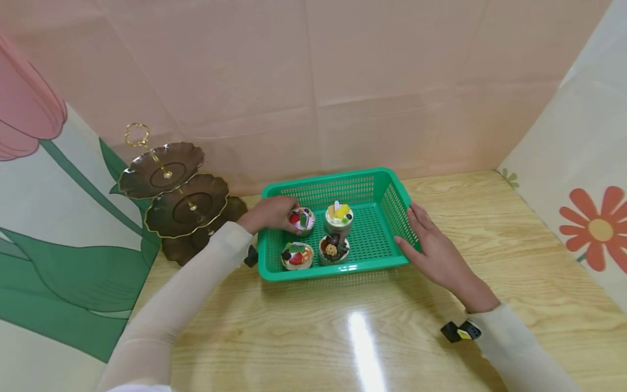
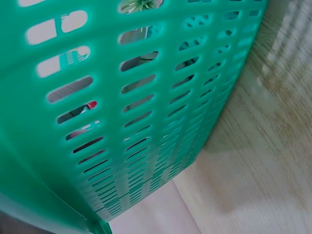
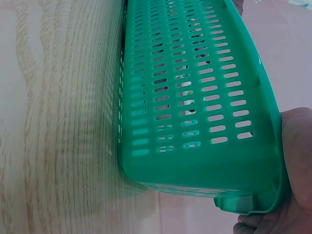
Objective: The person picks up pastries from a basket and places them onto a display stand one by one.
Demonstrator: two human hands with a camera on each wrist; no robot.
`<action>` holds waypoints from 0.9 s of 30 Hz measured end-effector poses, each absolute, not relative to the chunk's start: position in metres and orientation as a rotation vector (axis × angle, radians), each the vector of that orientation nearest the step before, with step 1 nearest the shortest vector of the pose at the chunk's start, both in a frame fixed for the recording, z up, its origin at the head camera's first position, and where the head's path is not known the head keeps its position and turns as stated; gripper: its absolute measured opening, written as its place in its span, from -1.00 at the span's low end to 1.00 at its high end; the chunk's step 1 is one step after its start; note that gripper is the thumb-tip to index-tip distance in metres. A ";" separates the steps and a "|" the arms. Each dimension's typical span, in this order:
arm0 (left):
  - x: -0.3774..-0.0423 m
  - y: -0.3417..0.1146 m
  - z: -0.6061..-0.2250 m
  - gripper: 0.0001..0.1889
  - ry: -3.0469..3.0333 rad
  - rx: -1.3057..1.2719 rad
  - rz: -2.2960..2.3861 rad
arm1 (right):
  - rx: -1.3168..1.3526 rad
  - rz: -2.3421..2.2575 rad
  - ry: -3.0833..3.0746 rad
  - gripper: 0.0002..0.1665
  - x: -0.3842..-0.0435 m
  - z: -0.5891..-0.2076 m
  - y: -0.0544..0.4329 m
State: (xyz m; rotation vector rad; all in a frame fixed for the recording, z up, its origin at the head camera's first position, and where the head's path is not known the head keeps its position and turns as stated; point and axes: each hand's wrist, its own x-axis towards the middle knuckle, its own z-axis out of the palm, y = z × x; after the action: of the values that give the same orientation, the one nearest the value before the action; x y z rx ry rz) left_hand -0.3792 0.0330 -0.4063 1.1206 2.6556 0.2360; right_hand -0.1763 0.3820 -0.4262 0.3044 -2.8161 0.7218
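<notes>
Inside a green plastic basket (image 1: 318, 275) stand several small cupcakes. My left hand (image 1: 275, 212) reaches over its left rim, fingers and thumb around a pink-cream cupcake (image 1: 305, 222) with a strawberry on top. Close by are a cupcake with yellow fruit (image 1: 339, 215), a chocolate one with a walnut (image 1: 334, 250) and a strawberry-orange one (image 1: 297, 257). My right hand (image 1: 438, 256) holds the basket's right rim, thumb on the inner side; the right wrist view shows this hand (image 3: 297, 146) against the rim. The left wrist view shows only the basket's slotted wall (image 2: 161, 97), hiding the left hand.
A brown tiered stand (image 1: 186, 207) with gold edges and a ring handle stands left of the basket. Everything rests on a wood-grain table (image 1: 294, 332). A pink backdrop (image 1: 313, 109) hangs behind, with flower-printed panels at both sides.
</notes>
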 end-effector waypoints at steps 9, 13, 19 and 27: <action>-0.381 0.029 -0.408 -0.29 2.658 1.141 0.452 | 0.310 0.715 -2.801 -0.07 -0.177 -0.428 0.383; -0.381 0.027 -0.409 -0.26 2.678 1.143 0.573 | 0.308 0.714 -2.807 -0.07 -0.177 -0.428 0.383; -0.383 0.022 -0.411 -0.22 2.641 1.102 0.835 | 0.305 0.725 -2.808 -0.07 -0.176 -0.428 0.382; -0.382 0.016 -0.408 -0.24 2.552 0.992 1.053 | 0.304 0.728 -2.801 -0.08 -0.176 -0.428 0.382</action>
State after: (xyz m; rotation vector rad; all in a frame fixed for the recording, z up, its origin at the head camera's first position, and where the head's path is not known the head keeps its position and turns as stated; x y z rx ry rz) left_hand -0.3817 0.0161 -0.4080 0.9918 2.5523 1.0533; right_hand -0.1757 0.3822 -0.4276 0.3039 -2.8006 0.7278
